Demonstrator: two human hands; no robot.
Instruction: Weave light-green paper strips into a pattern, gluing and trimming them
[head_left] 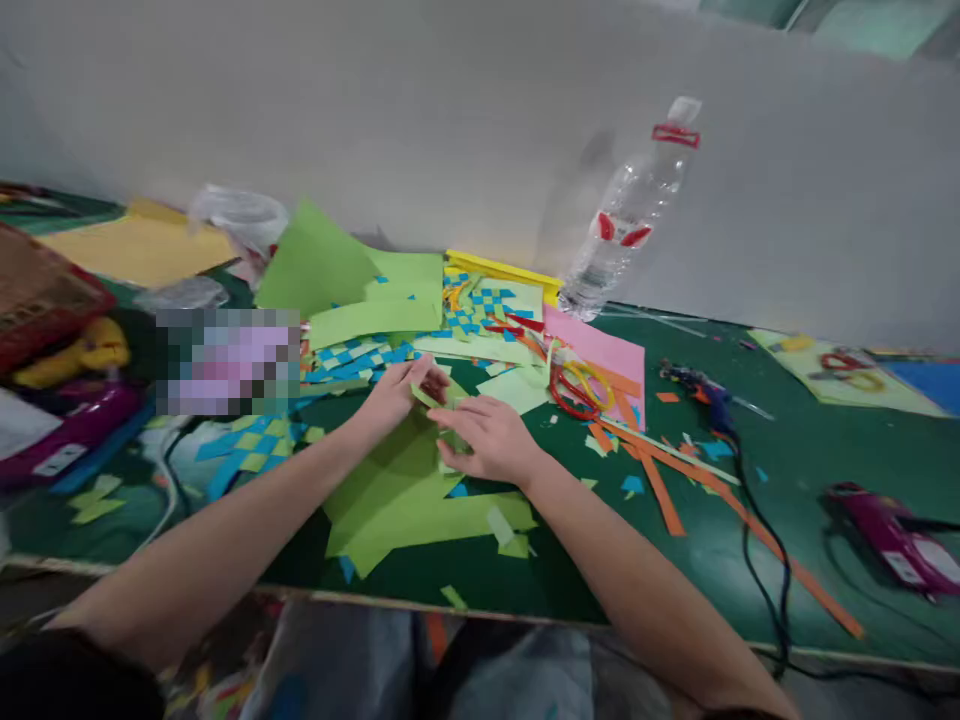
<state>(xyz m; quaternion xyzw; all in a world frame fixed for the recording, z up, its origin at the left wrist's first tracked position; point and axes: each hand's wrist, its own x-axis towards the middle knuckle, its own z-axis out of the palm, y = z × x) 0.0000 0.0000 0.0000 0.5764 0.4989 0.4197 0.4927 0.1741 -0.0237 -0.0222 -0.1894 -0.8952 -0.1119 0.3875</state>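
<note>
Close together over the middle of the table, both hands have their fingers on a small light green paper strip (426,397). My left hand (401,388) pinches it from the left, thumb and fingers bent. From the right, my right hand (484,435) grips near the strip's other end, its fingers curled and partly hiding the paper. Beneath them lie green paper sheets (397,510) with cut edges. Just behind the hands are blue-and-green woven paper pieces (360,355). Scissors with red and yellow handles (577,385) rest to the right of my right hand.
A clear plastic bottle (626,225) stands by the wall. Orange paper strips (664,490), a blue glue gun (709,400) with a black cable and a purple device (900,545) lie right. Pink paper (600,350) is behind the scissors. A yellow-handled tool (82,355) lies left.
</note>
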